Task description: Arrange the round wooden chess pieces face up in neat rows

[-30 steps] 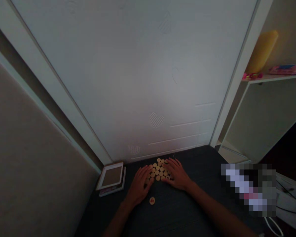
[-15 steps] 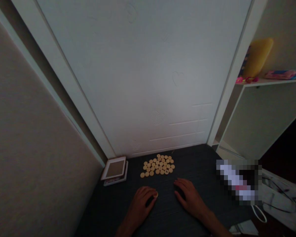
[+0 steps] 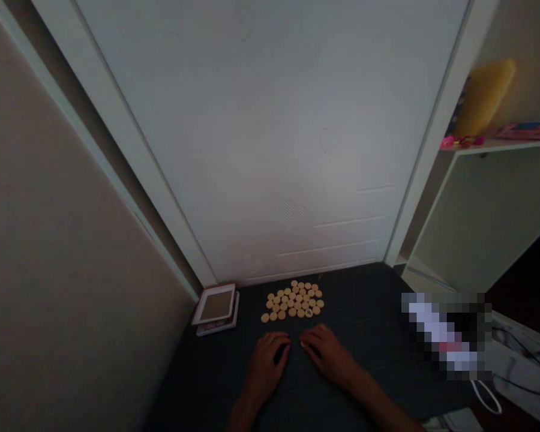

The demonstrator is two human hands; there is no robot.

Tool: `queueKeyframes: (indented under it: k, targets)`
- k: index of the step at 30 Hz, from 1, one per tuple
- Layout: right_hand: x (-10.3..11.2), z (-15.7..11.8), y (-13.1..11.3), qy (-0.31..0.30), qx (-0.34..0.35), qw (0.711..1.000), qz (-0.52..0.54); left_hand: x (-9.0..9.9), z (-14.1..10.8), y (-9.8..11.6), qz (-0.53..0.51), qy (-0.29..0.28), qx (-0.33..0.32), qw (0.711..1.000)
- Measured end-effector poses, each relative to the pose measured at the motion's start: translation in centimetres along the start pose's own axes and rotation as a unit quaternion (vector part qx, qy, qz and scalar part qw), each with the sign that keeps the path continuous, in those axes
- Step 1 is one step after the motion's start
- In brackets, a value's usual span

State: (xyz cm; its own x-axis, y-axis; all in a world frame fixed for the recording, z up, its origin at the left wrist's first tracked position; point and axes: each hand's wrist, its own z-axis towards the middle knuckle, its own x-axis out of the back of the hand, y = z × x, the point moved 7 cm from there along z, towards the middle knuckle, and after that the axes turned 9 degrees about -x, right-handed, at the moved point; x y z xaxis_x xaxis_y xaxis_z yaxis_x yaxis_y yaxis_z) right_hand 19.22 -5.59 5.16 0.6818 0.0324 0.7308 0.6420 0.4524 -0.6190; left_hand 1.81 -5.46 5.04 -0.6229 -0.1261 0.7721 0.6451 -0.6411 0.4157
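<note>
On the dark table, round light wooden discs (image 3: 297, 305) lie in a close group, mostly flat in uneven rows; one near the front right bears a dark mark. My left hand (image 3: 267, 362) is just in front of them, thumb and fingertips together; what they hold, if anything, is too small to see. To its right, my right hand (image 3: 329, 354) pinches a small light disc (image 3: 302, 344) between thumb and fingers. A small gap separates the two hands' fingertips.
A white-framed square item (image 3: 215, 305) lies on a booklet at the table's back left. Behind the table rises a white panel (image 3: 270, 150). At the right are a blurred-out object (image 3: 441, 336) with a white loop, and a shelf (image 3: 513, 145) holding a yellow item.
The disc at my left fingertips no longer shows there; a disc now shows at my right fingertips. My right hand has moved left, closing its fingers, and the hands are nearer each other.
</note>
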Motion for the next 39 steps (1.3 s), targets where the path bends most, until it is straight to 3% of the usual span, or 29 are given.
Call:
queueKeyframes:
  k: [6,11,16,20,27,33,39]
  targets:
    - [1.8,0.4,3.1,0.046,-0.016,0.997,0.058,0.1,0.0,0.1,-0.012,0.002,0.013,1.000]
    - [4.0,0.1,6.2,0.101,-0.084,0.986,0.104,-0.2,1.0,0.3,-0.036,-0.028,0.014,0.999]
    - [4.1,0.5,7.8,0.135,-0.104,0.977,0.131,-1.9,4.6,1.1,-0.063,-0.059,0.010,0.996]
    - [3.8,1.5,8.8,0.152,-0.109,0.973,0.138,-4.1,7.5,2.6,-0.077,-0.069,-0.040,0.994]
    - [4.0,2.3,9.7,0.165,-0.116,0.966,0.162,-5.9,8.1,2.8,-0.089,-0.032,-0.052,0.994]
    - [3.7,1.9,10.0,0.162,-0.134,0.956,0.205,-5.5,7.8,1.6,-0.161,0.002,0.001,0.987]
    - [1.4,2.1,8.2,0.056,-0.170,0.931,0.317,-5.8,6.8,-0.3,-0.293,0.006,0.132,0.947]
